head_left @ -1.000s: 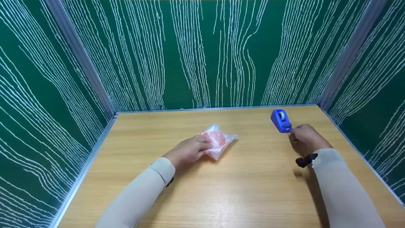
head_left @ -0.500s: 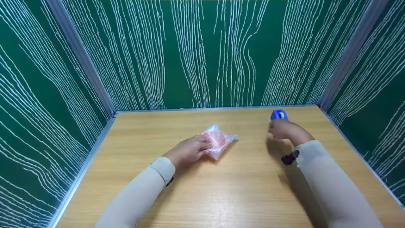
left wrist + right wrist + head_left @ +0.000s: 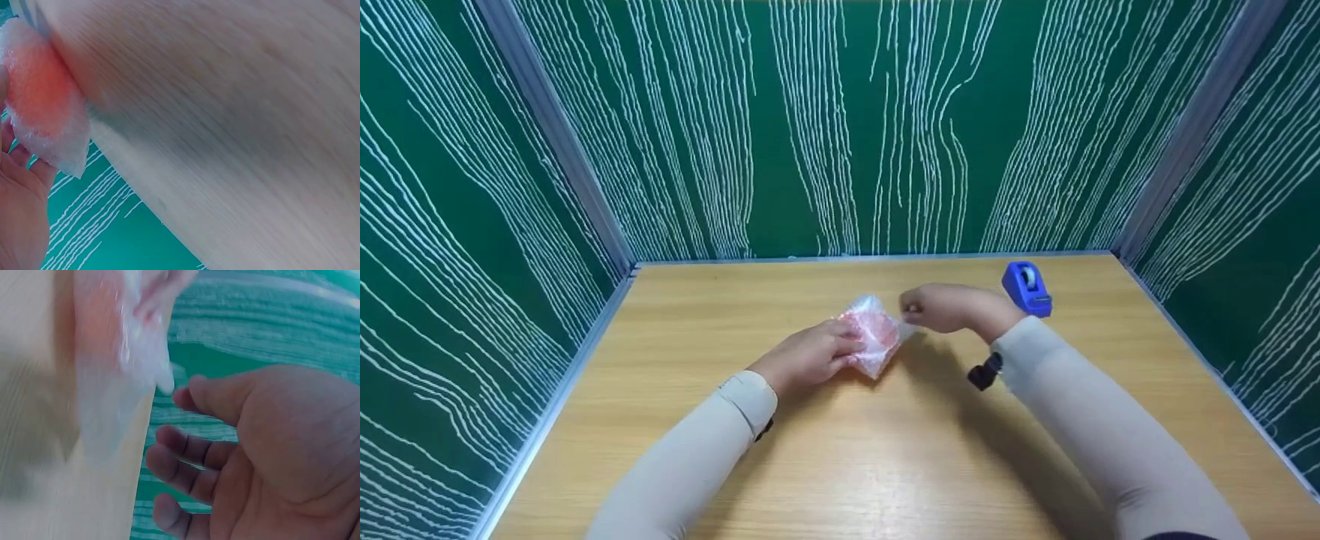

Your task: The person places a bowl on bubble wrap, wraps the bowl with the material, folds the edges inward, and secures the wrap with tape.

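Note:
A reddish, roundish object wrapped in bubble wrap lies on the table, pale loose corners sticking out. My left hand holds this bubble-wrapped package at its left side, with fingers curled against it in the left wrist view. Close to the package's right corner is my right hand. Its thumb and index fingertip pinch a small clear strip of tape, faint and blurred in the right wrist view; the other fingers are loosely curled. What exactly is inside the wrap cannot be made out.
A blue tape dispenser with a roll in it stands at the back right, just behind the right forearm. Green panels with white wavy lines enclose the wooden table at the back and both sides.
My right hand has moved left from the front of the tape dispenser to the package's right corner, bringing a strip of tape. The left hand and package have stayed in place.

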`<state>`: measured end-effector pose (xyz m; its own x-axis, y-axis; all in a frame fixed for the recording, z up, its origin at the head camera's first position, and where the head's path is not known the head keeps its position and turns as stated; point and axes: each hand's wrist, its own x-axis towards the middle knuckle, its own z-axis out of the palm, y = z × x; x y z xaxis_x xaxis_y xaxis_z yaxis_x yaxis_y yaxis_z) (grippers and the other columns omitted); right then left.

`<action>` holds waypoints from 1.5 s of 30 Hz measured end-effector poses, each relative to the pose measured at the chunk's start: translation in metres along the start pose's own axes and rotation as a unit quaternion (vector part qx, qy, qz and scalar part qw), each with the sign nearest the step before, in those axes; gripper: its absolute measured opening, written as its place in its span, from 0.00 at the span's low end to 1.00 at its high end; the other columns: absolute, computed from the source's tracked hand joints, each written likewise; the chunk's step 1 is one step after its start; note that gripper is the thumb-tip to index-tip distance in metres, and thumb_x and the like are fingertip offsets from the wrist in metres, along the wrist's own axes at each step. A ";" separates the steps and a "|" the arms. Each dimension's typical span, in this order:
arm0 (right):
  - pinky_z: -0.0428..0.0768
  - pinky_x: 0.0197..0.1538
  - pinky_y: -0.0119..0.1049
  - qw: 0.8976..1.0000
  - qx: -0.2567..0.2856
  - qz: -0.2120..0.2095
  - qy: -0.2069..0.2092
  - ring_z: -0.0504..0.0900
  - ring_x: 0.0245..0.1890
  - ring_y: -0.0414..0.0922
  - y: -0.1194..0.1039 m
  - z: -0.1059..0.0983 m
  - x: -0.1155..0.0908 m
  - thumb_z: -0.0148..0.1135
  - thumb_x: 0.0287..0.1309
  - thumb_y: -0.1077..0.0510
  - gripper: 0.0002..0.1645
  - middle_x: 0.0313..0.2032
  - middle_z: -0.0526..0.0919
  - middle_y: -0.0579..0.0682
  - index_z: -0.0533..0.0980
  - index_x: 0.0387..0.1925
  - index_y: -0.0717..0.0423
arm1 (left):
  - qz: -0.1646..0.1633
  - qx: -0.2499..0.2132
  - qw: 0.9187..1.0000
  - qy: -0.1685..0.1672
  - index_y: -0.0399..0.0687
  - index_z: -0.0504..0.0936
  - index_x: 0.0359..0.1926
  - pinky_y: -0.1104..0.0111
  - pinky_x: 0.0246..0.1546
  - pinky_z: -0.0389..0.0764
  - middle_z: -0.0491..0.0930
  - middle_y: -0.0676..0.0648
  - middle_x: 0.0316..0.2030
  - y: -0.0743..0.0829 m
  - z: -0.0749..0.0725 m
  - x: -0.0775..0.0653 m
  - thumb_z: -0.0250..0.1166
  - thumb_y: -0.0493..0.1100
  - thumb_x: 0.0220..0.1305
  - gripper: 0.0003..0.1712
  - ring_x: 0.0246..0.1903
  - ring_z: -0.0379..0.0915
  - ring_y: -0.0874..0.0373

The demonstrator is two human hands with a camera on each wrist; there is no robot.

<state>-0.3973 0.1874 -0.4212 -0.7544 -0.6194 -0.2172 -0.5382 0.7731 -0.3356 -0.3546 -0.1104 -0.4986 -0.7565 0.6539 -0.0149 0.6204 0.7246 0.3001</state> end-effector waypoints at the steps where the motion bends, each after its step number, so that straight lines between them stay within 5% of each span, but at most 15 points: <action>1: 0.87 0.62 0.56 1.000 0.000 -0.005 -0.011 0.87 0.49 0.51 -0.006 0.001 0.004 0.56 0.87 0.54 0.12 0.47 0.88 0.53 0.84 0.52 0.52 | -0.002 -0.005 1.000 -0.001 0.66 0.81 0.80 0.53 0.88 0.66 0.74 0.53 0.83 0.000 0.000 0.000 0.64 0.55 0.87 0.26 0.85 0.67 0.52; 9: 0.82 0.75 0.59 0.998 -0.006 -0.015 -0.059 0.86 0.62 0.55 -0.035 0.008 0.028 0.55 0.89 0.53 0.19 0.59 0.88 0.51 0.85 0.67 0.50 | -0.004 -0.017 1.000 0.002 0.67 0.82 0.79 0.53 0.88 0.67 0.73 0.55 0.83 0.003 0.000 0.001 0.65 0.54 0.86 0.26 0.85 0.66 0.53; 15: 0.78 0.79 0.61 0.997 -0.006 0.030 -0.073 0.82 0.67 0.58 -0.035 0.014 0.039 0.55 0.88 0.51 0.21 0.65 0.86 0.54 0.85 0.70 0.46 | 0.016 0.002 1.000 0.012 0.65 0.83 0.78 0.55 0.86 0.71 0.76 0.53 0.79 0.004 0.001 0.004 0.66 0.54 0.86 0.25 0.81 0.71 0.53; 24: 0.84 0.55 0.48 0.996 -0.087 0.025 -0.021 0.83 0.42 0.52 -0.035 0.024 0.049 0.61 0.78 0.60 0.12 0.43 0.86 0.53 0.89 0.52 0.51 | 0.019 0.011 1.000 0.011 0.63 0.84 0.78 0.56 0.84 0.74 0.79 0.51 0.76 0.003 0.001 0.003 0.65 0.51 0.87 0.24 0.77 0.75 0.54; 33: 0.88 0.57 0.50 0.991 -0.136 -0.006 0.002 0.83 0.42 0.52 -0.045 0.026 0.052 0.65 0.81 0.57 0.11 0.43 0.87 0.53 0.90 0.54 0.52 | 0.024 0.009 0.999 0.019 0.62 0.85 0.77 0.56 0.86 0.71 0.77 0.52 0.79 0.002 0.001 0.003 0.64 0.51 0.87 0.23 0.81 0.72 0.54; 41: 0.85 0.73 0.57 0.997 -0.070 0.018 -0.032 0.86 0.52 0.53 -0.052 0.018 0.049 0.65 0.84 0.55 0.15 0.54 0.91 0.51 0.90 0.62 0.48 | 0.002 -0.001 1.000 0.016 0.63 0.85 0.77 0.54 0.87 0.69 0.72 0.52 0.83 0.002 0.001 0.001 0.64 0.54 0.87 0.23 0.85 0.67 0.52; 45: 0.88 0.67 0.53 0.996 -0.080 0.019 -0.035 0.86 0.48 0.52 -0.049 0.020 0.053 0.63 0.83 0.56 0.13 0.48 0.90 0.51 0.90 0.58 0.49 | 0.008 -0.002 1.000 0.021 0.62 0.85 0.76 0.55 0.87 0.69 0.74 0.52 0.80 0.000 0.002 -0.001 0.64 0.54 0.87 0.23 0.83 0.69 0.53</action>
<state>-0.4030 0.1135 -0.4348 -0.7499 -0.5933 -0.2927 -0.5675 0.8043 -0.1762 -0.3533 -0.1104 -0.4998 -0.7546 0.6555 0.0306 0.6319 0.7133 0.3032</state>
